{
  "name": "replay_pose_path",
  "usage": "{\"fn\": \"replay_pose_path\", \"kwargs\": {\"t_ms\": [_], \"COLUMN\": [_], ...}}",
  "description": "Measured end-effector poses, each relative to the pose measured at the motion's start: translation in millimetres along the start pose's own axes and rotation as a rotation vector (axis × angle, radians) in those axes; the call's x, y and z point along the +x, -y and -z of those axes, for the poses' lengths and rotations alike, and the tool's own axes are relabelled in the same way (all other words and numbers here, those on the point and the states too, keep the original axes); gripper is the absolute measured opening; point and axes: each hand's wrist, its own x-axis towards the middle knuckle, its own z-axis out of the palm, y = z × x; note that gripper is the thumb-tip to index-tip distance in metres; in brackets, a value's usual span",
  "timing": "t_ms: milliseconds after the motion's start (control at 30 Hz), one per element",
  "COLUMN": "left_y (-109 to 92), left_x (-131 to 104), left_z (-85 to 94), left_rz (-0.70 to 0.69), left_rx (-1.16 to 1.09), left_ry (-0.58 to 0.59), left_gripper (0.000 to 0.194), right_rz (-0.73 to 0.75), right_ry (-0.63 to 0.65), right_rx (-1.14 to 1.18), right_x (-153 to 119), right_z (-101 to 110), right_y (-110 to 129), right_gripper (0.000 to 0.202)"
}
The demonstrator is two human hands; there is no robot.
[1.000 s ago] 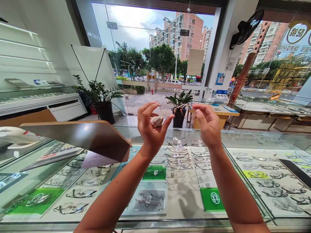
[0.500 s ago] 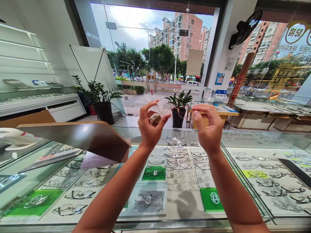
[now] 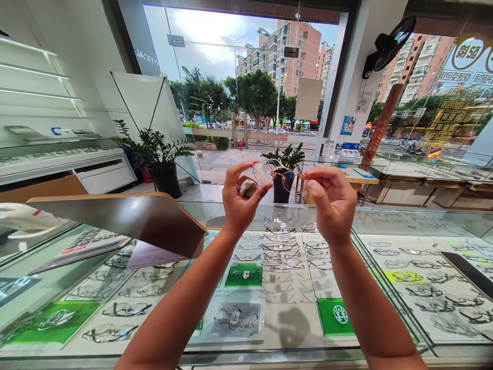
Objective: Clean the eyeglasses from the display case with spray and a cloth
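Head view: both hands [image 3: 285, 203] pinch spectacles [image 3: 278, 176] above glass counter [image 3: 389, 221], shopfront beyond.

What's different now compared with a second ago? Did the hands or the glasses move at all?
Barely. Both hands have sunk a touch, and the left hand and right hand keep their pinch on the thin-rimmed glasses, now turned slightly so the rim shows more clearly. The small pale wad stays tucked in the left hand. The glass display counter is unchanged.

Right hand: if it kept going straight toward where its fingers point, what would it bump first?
The right hand points left along the eyeglasses it pinches, so it would probably meet the left hand holding the other lens, though depth is hard to judge.
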Motion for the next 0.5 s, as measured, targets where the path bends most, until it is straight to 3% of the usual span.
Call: {"fn": "replay_pose_path", "kwargs": {"t_ms": [500], "left_y": [6.4], "left_x": [2.7], "left_z": [0.6], "left_rz": [0.024], "left_rx": [0.047], "left_ry": [0.033], "left_gripper": [0.050], "right_rz": [-0.044], "right_ry": [0.050], "right_rx": [-0.005], "right_x": [1.3], "right_z": [1.7], "right_y": [-1.4], "right_gripper": [0.009]}}
